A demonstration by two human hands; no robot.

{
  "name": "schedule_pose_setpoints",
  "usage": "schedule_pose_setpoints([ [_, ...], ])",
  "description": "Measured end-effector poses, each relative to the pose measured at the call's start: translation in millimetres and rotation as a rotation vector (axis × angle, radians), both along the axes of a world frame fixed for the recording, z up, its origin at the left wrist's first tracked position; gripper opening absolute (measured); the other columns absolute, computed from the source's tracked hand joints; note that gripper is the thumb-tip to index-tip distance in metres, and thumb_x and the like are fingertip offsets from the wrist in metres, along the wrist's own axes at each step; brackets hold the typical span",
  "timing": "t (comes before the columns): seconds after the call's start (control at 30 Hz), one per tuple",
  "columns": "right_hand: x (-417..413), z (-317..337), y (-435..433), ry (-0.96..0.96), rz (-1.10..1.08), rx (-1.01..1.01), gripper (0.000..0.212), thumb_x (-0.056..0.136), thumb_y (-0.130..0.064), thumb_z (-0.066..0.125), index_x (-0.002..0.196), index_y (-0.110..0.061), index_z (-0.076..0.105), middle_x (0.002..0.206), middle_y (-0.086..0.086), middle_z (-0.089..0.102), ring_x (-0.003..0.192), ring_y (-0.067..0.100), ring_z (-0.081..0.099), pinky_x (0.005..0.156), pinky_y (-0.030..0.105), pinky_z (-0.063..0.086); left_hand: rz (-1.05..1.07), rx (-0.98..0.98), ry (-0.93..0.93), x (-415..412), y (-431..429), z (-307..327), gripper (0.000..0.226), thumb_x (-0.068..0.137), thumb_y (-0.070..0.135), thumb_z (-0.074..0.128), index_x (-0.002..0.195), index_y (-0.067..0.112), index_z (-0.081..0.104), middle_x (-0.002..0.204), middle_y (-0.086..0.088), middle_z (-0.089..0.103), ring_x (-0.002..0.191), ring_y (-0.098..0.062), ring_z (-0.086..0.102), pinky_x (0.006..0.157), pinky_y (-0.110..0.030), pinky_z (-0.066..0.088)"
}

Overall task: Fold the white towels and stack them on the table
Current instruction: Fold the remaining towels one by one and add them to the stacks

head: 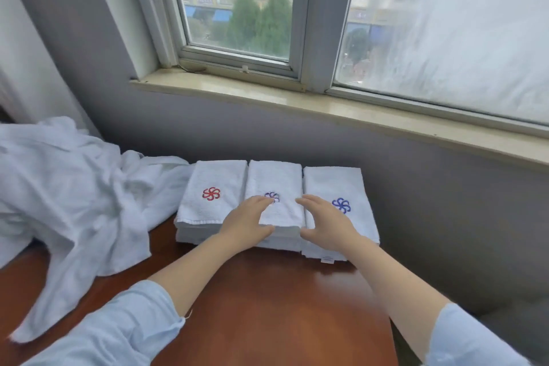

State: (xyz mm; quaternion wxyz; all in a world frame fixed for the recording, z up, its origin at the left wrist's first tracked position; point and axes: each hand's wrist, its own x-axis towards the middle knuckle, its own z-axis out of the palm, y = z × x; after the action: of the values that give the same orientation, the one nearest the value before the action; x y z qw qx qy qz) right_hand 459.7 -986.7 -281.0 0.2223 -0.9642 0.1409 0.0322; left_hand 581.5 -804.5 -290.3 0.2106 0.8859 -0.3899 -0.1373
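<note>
While my left hand (pixel 246 221) and right hand (pixel 326 226) are flanking the middle towel (pixel 274 181), slack and empty, I'm probably risking nudging it askew.

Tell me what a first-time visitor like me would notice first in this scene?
Folded white towels stand in three stacks along the far edge of the wooden table: the left stack bears a red pinwheel, the middle stack a purple one, the right stack a blue one. The left hand and right hand are set at either side of the middle stack, fingers relaxed. A rumpled heap of unfolded towels sprawls at the table's left.
</note>
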Motion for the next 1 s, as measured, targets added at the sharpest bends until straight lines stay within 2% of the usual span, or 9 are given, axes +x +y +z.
schedule_pose_setpoints([
  [0.13, 39.5, 9.5, 54.0, -0.037, 0.149, -0.018, 0.071, 0.086, -0.031, 0.062, 0.151, -0.028, 0.035, 0.156, -0.011, 0.033, 0.141, 0.011, 0.033, 0.104, 0.029, 0.039, 0.156, 0.012, -0.005, 15.6, 75.0, 11.2, 0.066, 0.089, 0.034, 0.062, 0.150, 0.030, 0.036, 0.155, 0.010, 0.034, 0.141, -0.010, 0.031, 0.108, -0.030, 0.035],
  [0.33, 105.1, 20.8, 152.2, -0.056, 0.334, -0.011, 0.071, 0.085, -0.030, 0.063, 0.151, -0.029, 0.035, 0.156, -0.010, 0.033, 0.142, 0.012, 0.032, 0.104, 0.031, 0.040, 0.388, -0.031, -0.019, 42.8, 190.7, 22.7, 0.064, 0.086, 0.035, 0.064, 0.146, 0.037, 0.041, 0.148, 0.018, 0.039, 0.133, -0.004, 0.039, 0.090, -0.022, 0.037],
  [0.43, 137.4, 24.3, 200.6, -0.082, 0.400, -0.012, 0.068, 0.086, -0.030, 0.061, 0.150, -0.029, 0.038, 0.154, -0.008, 0.037, 0.140, 0.015, 0.036, 0.104, 0.032, 0.041, 0.471, -0.017, -0.014, 60.8, 245.6, 23.5, 0.064, 0.087, 0.036, 0.064, 0.146, 0.036, 0.039, 0.151, 0.016, 0.036, 0.135, -0.007, 0.038, 0.092, -0.023, 0.036],
  [0.53, 170.1, 27.1, 243.1, -0.115, 0.431, -0.009, 0.070, 0.083, -0.028, 0.062, 0.149, -0.028, 0.039, 0.153, -0.007, 0.039, 0.136, 0.016, 0.041, 0.099, 0.030, 0.042, 0.492, -0.008, 0.003, 84.3, 294.0, 26.2, 0.064, 0.089, 0.038, 0.065, 0.147, 0.033, 0.038, 0.151, 0.013, 0.036, 0.135, -0.009, 0.039, 0.101, -0.028, 0.040],
  [0.67, 213.7, 28.8, 296.4, -0.101, 0.451, -0.014, 0.070, 0.084, -0.030, 0.062, 0.150, -0.031, 0.036, 0.153, -0.008, 0.036, 0.135, 0.016, 0.041, 0.093, 0.028, 0.042, 0.516, -0.010, 0.004, 121.7, 351.0, 30.7, 0.065, 0.089, 0.038, 0.065, 0.148, 0.031, 0.038, 0.151, 0.012, 0.035, 0.130, -0.010, 0.044, 0.101, -0.027, 0.041],
  [0.8, 253.1, 23.8, 345.4, -0.079, 0.463, -0.016, 0.071, 0.085, -0.033, 0.062, 0.150, -0.032, 0.034, 0.154, -0.008, 0.034, 0.138, 0.017, 0.036, 0.096, 0.030, 0.042, 0.514, 0.027, -0.011, 161.4, 400.6, 26.3, 0.067, 0.087, 0.038, 0.065, 0.148, 0.032, 0.038, 0.151, 0.014, 0.034, 0.132, -0.009, 0.041, 0.099, -0.029, 0.044],
  [1.0, 298.0, -0.9, 402.7, -0.043, 0.466, 0.003, 0.072, 0.084, -0.030, 0.062, 0.151, -0.031, 0.034, 0.155, -0.007, 0.035, 0.137, 0.017, 0.039, 0.098, 0.030, 0.042, 0.452, 0.112, -0.044, 214.0, 452.4, 5.0, 0.067, 0.088, 0.036, 0.064, 0.149, 0.033, 0.036, 0.154, 0.012, 0.033, 0.139, -0.013, 0.034, 0.107, -0.031, 0.037],
])
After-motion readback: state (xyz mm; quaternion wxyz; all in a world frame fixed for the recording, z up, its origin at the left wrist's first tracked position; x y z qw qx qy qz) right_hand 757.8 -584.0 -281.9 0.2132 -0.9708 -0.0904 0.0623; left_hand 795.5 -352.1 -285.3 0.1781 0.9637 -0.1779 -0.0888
